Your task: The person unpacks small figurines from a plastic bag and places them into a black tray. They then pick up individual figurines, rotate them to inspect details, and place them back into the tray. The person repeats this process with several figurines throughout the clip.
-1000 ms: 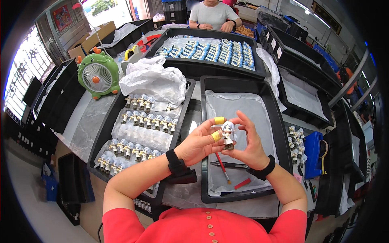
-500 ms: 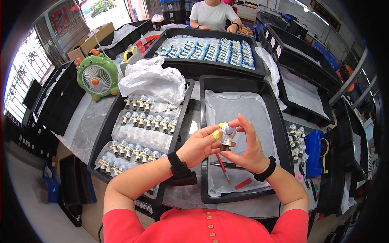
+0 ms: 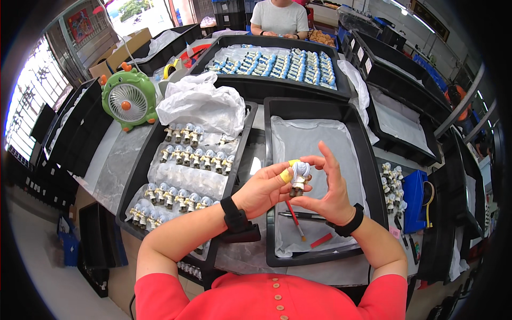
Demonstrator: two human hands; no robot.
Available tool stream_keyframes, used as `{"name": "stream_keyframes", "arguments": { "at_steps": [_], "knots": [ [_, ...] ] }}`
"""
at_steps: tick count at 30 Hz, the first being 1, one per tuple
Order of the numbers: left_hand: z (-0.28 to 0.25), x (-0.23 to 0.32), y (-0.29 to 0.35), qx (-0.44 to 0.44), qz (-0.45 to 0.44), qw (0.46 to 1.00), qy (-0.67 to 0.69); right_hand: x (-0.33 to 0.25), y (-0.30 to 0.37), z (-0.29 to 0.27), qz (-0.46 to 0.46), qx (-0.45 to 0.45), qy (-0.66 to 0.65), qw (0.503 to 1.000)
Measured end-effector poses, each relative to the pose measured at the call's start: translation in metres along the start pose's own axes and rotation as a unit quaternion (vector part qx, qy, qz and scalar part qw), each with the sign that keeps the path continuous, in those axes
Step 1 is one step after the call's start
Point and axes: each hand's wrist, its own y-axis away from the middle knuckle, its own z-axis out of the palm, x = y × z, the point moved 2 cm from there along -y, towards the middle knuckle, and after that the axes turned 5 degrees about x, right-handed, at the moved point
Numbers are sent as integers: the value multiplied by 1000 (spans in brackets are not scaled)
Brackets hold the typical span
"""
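Observation:
A small figurine [image 3: 300, 178] with pale blue-grey hair, white clothes and dark feet is held upright above the tray's near half. My left hand [image 3: 260, 191] pinches it from the left; yellow wraps cover its thumb and a fingertip. My right hand [image 3: 337, 200] stands curved at the figurine's right, index finger raised and thumb apart; whether its other fingertips touch the figurine I cannot tell. Below, the paper-lined black tray [image 3: 273, 250] holds a red-handled brush [image 3: 296, 224], a black pen-like tool [image 3: 304, 215] and a red strip [image 3: 321, 240].
At left, a black tray [image 3: 129, 186] carries rows of similar figurines [image 3: 186, 156] under crumpled white sheeting [image 3: 200, 104]. A far tray [image 3: 234, 81] holds blue-and-white pieces. Figurines [image 3: 393, 186] and a blue bin [image 3: 416, 205] stand at right, a green fan [image 3: 128, 98] at left. A person [image 3: 280, 20] sits opposite.
The figurine has turned, showing more of its hair. My right hand has spread wider, its index finger rising away from the figurine. The person opposite has brought their hands closer together.

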Motion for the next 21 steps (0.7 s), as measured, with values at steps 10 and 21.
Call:
{"name": "stream_keyframes", "arguments": {
  "at_steps": [10,21],
  "knots": [
    [0,0,0,2,6,1000,3,2,-3,-4,-20,-34,27,999],
    [-1,-2,-3,5,-8,1000,8,5,-1,-3,19,-44,-6,999]
  ]
}}
